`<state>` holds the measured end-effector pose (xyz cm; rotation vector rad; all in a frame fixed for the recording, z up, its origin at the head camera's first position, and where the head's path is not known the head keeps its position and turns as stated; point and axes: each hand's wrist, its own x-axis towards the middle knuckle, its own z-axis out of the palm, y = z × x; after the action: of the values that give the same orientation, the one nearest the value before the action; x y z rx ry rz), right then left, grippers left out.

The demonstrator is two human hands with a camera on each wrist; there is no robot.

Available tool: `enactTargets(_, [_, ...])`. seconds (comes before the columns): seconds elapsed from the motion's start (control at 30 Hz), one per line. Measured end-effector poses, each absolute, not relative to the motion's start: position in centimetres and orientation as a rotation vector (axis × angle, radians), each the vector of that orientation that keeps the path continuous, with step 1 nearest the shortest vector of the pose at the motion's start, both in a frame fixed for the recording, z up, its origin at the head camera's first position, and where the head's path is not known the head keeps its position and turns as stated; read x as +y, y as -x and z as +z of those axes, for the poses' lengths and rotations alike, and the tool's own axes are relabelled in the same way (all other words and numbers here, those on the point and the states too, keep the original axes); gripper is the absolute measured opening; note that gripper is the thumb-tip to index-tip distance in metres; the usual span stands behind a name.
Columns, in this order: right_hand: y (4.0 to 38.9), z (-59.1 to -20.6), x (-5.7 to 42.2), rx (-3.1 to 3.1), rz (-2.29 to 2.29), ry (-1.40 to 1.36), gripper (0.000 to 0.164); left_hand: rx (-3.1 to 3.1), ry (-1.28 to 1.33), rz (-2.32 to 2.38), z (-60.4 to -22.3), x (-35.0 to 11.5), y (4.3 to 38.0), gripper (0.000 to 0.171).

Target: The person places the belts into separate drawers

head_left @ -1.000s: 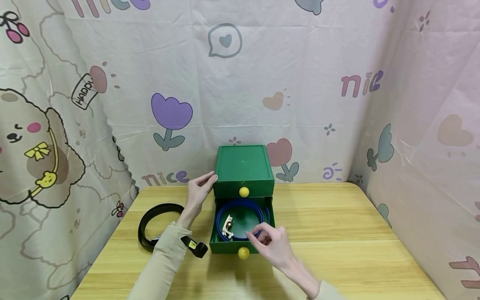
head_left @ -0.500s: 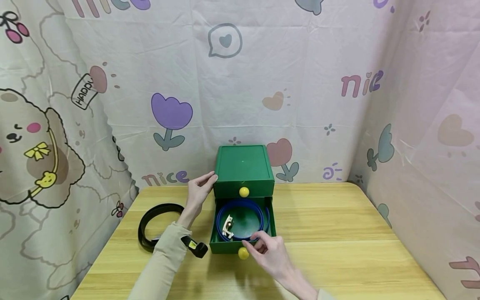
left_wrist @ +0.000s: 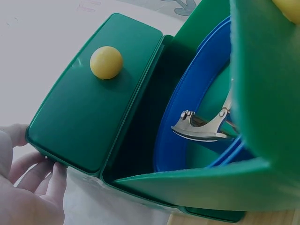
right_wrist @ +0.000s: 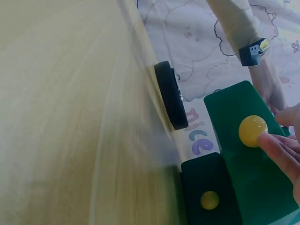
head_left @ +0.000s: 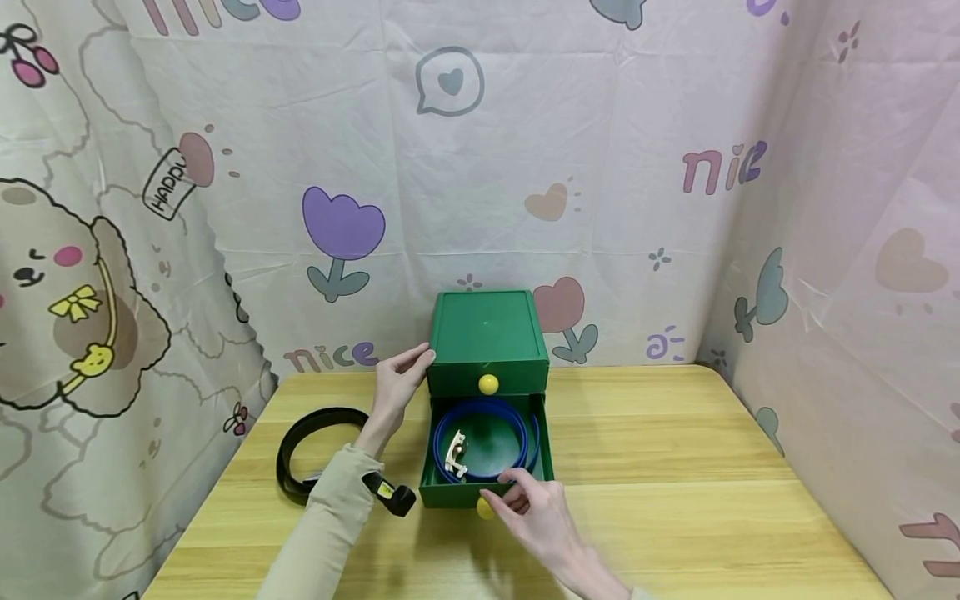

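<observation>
A small green drawer cabinet (head_left: 487,329) with yellow knobs stands on the table, its lower drawer (head_left: 431,495) pulled out. Inside that drawer lies a coiled blue belt (head_left: 522,429) with a metal buckle (left_wrist: 201,126). My left hand (head_left: 397,385) touches the cabinet's left side near the upper front corner with its fingertips; these also show in the left wrist view. At the lower drawer's front is my right hand (head_left: 536,512), thumb overlapping the lower yellow knob (head_left: 484,508) and index finger by the front rim. Its other fingers are loosely curled, holding nothing visible.
A coiled black belt (head_left: 288,446) lies on the wooden table (head_left: 660,467), left of the cabinet and partly behind the left forearm. A black wrist camera (head_left: 390,493) sticks out from the left wrist. Patterned cloth (head_left: 480,167) hangs behind the table and along both sides.
My right hand has moved down and slightly left, from over the drawer's front right part to the lower knob. The left hand, the drawer and the belts look unmoved.
</observation>
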<state>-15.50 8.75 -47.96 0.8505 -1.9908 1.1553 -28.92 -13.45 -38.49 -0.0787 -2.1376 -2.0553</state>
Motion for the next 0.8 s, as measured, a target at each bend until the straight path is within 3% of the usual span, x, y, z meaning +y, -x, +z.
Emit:
enactTargets(0.17, [15.1, -48.5, 8.8, -1.979, 1.167, -0.835, 0.030, -2.137, 0.072, -2.049, -38.4, -13.4, 28.8, 0.037])
enactTargets(0.6, [15.2, -49.8, 8.9, -1.931, 1.109, -0.924, 0.020, -2.132, 0.064, -2.062, -38.3, -13.3, 28.7, 0.038])
enactTargets(0.8, [15.1, -49.9, 8.8, -1.961, 1.129, -0.923, 0.023, -2.135, 0.066, -2.055, -38.4, -13.3, 28.8, 0.038])
